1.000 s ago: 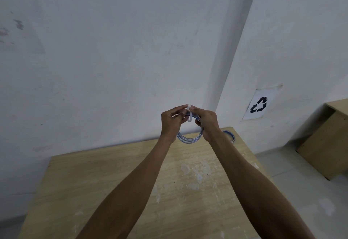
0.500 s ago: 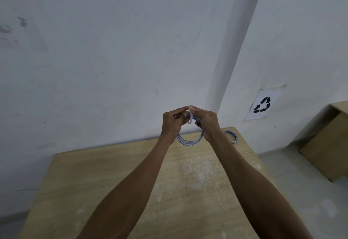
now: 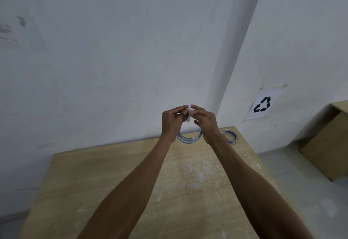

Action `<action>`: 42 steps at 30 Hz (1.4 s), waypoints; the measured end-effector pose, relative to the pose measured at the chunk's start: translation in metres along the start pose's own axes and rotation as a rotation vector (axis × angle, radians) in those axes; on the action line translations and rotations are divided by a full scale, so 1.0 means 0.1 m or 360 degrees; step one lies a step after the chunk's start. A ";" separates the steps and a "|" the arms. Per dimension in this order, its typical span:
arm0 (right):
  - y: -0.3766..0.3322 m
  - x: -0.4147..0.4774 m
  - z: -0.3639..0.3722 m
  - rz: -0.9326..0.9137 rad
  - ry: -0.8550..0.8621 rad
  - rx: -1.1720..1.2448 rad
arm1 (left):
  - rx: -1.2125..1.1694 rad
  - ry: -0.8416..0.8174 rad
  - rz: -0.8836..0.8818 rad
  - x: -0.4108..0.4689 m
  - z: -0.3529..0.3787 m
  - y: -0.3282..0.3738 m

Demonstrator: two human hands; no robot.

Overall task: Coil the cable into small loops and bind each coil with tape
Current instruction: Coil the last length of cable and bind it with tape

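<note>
While the flecked wooden table [image 3: 98,182] is crossed by both forearms, the hands are raised over its far edge. Left hand [image 3: 172,121] and right hand [image 3: 206,121] are brought fingertip to fingertip, and the white tape strip [image 3: 189,115] is pinched by each and held upright between them. The coiled cable [image 3: 189,139] is hung directly below, with the loop faced toward the camera and its top hidden behind the fingers. Neither hand is judged nearer. The wrap is judged to run down round the strands at the loop's top. Far right, a bound coil [image 3: 230,136] is laid on the table corner. A recycling sign [image 3: 261,105] is noted on the wall beyond.
</note>
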State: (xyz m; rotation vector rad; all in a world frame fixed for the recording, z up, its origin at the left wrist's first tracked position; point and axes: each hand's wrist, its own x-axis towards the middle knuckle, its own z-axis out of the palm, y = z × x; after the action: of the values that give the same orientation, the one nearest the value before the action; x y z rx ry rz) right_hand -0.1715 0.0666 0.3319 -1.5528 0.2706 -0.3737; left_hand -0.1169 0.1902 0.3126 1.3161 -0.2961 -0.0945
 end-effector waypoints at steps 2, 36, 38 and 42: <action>0.00 -0.01 0.02 0.0064 0.0036 0.0073 | 0.0008 -0.0004 0.0013 -0.03 0.01 -0.03; -0.27 0.25 -0.05 0.0334 0.0112 -0.0153 | 0.0256 0.0155 0.0091 -0.12 -0.04 -0.12; -0.26 0.18 -0.11 0.0483 -0.0152 -0.0155 | 0.0114 0.0298 0.0010 -0.03 -0.14 -0.12; -0.14 0.03 -0.20 0.0481 -0.0458 -0.0101 | -0.0073 0.0325 -0.0035 0.09 -0.28 0.00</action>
State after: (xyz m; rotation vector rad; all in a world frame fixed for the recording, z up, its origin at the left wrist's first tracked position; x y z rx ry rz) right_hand -0.1781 0.0472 0.3461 -1.5765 0.2887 0.0963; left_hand -0.1005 0.2145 0.3081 1.2721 -0.1053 0.0150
